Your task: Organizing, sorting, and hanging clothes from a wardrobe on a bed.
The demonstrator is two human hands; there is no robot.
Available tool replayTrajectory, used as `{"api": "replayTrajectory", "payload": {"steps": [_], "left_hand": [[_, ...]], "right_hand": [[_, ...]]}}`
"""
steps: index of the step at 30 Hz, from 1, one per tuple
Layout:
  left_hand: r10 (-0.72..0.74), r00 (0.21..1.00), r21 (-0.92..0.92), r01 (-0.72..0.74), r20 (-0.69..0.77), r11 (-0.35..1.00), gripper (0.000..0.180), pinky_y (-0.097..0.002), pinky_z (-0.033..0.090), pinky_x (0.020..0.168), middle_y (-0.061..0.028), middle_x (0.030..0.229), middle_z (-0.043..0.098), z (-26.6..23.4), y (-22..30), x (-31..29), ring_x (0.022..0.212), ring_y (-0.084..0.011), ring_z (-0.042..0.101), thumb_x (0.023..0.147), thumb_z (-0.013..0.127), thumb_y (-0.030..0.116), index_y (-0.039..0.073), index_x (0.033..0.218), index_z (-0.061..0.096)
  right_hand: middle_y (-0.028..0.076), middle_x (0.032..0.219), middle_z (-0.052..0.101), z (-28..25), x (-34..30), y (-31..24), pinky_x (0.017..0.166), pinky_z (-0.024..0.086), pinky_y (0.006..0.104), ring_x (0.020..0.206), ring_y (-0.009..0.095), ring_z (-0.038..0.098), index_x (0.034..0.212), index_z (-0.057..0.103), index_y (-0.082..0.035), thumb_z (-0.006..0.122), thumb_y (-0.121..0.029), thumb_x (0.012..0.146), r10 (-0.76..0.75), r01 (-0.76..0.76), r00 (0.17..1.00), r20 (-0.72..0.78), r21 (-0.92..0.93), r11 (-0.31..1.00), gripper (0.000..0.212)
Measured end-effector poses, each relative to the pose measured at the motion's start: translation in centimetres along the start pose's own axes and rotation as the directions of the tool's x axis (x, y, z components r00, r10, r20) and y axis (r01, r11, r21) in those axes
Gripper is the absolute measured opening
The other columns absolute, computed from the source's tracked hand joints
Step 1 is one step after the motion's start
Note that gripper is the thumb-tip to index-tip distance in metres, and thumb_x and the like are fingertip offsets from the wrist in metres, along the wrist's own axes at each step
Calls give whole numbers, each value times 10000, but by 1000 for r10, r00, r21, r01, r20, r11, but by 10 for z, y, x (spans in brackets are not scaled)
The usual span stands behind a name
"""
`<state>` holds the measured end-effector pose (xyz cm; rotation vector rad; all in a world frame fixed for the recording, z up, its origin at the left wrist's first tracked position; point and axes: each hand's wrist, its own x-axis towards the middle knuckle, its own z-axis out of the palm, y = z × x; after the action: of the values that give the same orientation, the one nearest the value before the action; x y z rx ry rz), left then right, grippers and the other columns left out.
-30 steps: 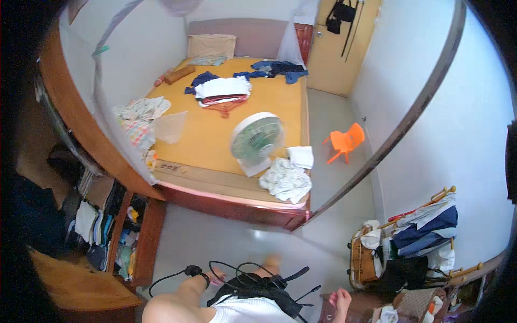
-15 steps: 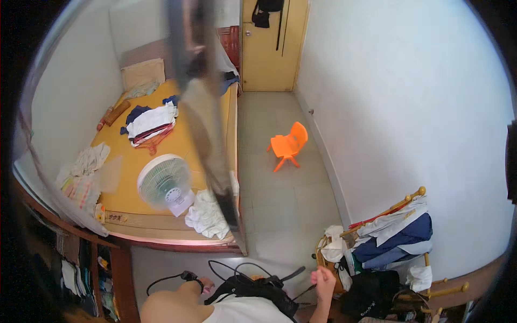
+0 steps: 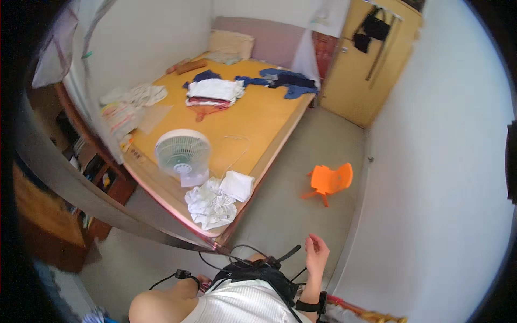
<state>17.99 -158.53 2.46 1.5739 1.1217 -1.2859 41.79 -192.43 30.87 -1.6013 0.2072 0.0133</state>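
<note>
My right hand [image 3: 316,253] is raised in front of my body over the floor, fingers loosely bent and apart, holding nothing. A black strap [image 3: 311,307] circles that forearm. My left hand [image 3: 204,282] hangs low beside my black shorts, mostly hidden by my arm, so its fingers cannot be made out. On that wrist sits a small black device [image 3: 183,274] with a cable. Crumpled white cloth [image 3: 211,205] and a folded white cloth [image 3: 237,185] lie at the near bed corner, the nearest things ahead of my hands.
A bed [image 3: 226,141] with a yellow mat carries a white fan [image 3: 184,153] and a clothes pile [image 3: 215,90]. A grey post [image 3: 116,202] slants to its near corner. An orange chair [image 3: 329,178] stands between bed and wall, before a yellow door [image 3: 371,59].
My view has turned left, and the bed, chair and door sit farther right in it. The post no longer crosses the bed. The clothes rack at right has almost left the picture.
</note>
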Motion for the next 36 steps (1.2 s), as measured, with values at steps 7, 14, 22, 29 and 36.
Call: {"api": "replayTrajectory", "payload": {"steps": [7, 14, 22, 29, 36], "left_hand": [[-50, 999, -235, 49, 6, 971, 104, -337, 428, 564, -45, 657, 560, 85, 77, -9, 598, -172, 533, 711, 537, 184, 104, 695, 601], [18, 990, -375, -69, -137, 924, 69, -322, 430, 565, -57, 660, 567, 54, 247, -17, 603, -170, 541, 661, 554, 149, 95, 649, 594], [470, 446, 137, -598, -762, 789, 29, -305, 433, 568, -69, 663, 574, -70, 650, -491, 608, -168, 549, 604, 574, 109, 84, 597, 586], [336, 362, 56, -603, -869, 796, 13, -290, 436, 570, -80, 666, 581, -119, 812, -500, 613, -166, 557, 554, 591, 74, 75, 551, 579], [161, 349, -34, -491, -923, 870, 18, -301, 417, 666, -77, 691, 590, -183, 973, -511, 664, -177, 564, 568, 582, 104, 88, 576, 587]], "right_hand": [[62, 754, 587, -2, 125, -156, 560, 447, 238, 649, 136, 555, 926, 585, -47, 596, -146, 755, -320, 610, 737, 596, -383, 693, 198], [18, 669, 513, 68, 246, -330, 468, 414, 265, 581, 159, 514, 925, 563, -87, 611, -216, 686, -182, 993, -95, 979, 106, 53, 276], [68, 633, 536, 151, 400, -396, 342, 313, 220, 400, 119, 416, 894, 570, -81, 541, -150, 798, -67, 747, -533, 844, 506, 430, 122], [64, 648, 540, 175, 561, -396, 395, 350, 235, 454, 142, 451, 934, 562, -73, 555, -174, 771, -14, 780, -587, 809, 570, 259, 191], [60, 662, 544, 220, 720, -417, 448, 387, 250, 508, 166, 486, 974, 553, -66, 570, -197, 744, -12, 701, -701, 713, 692, 176, 265]]}}
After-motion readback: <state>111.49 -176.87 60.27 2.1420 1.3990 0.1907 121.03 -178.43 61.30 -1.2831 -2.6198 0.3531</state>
